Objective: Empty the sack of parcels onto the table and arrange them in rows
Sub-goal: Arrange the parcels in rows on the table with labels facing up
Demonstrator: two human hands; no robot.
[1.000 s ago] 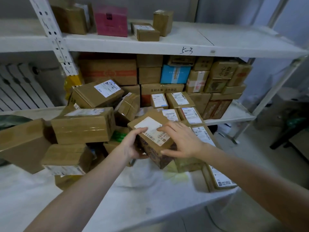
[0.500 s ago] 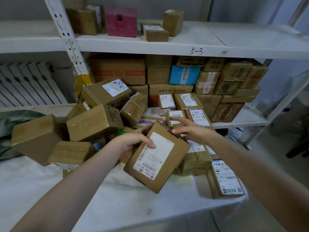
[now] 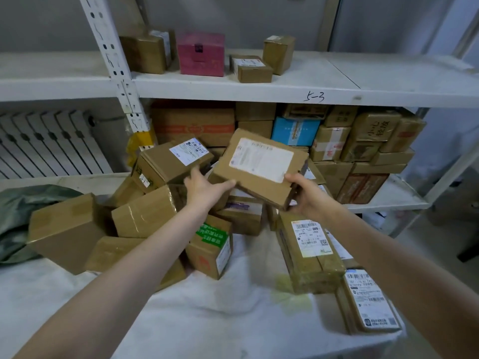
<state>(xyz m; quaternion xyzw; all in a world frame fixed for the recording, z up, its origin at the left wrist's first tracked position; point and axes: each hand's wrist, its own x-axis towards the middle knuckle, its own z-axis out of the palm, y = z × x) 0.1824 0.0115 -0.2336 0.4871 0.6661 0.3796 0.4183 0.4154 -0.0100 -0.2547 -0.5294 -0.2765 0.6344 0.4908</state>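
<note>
- head view: a flat brown parcel (image 3: 261, 164) with a large white label is held in the air above the far middle of the table (image 3: 207, 320). it is tilted, with the label side turned up and toward the camera.
- the left hand (image 3: 204, 187) holds the near left corner of the flat brown parcel. the thumb lies along the near edge and the fingers go under it, so they are only partly seen.
- the right hand (image 3: 308, 195) is clamped on the near right corner, with the thumb on the top side and the fingers curled under.
- below the held one, a loose pile of parcels (image 3: 150, 211) fills the far left part of the table, the boxes leaning on each other at many angles.
- a box with green tape (image 3: 211, 242) stands at the near side of the pile.
- along the right edge of the table lies a long parcel (image 3: 308, 257), and at the near right corner a flat labelled parcel (image 3: 370, 304). both are label up and just beside each other.
- a green sack (image 3: 23, 203) lies crumpled at the far left edge of the table, touching the pile.
- behind the table stands a white shelf (image 3: 285, 86) full of boxes, with a pink box (image 3: 201, 53) on its upper board.
- a radiator (image 3: 46, 143) is on the wall at the left.
</note>
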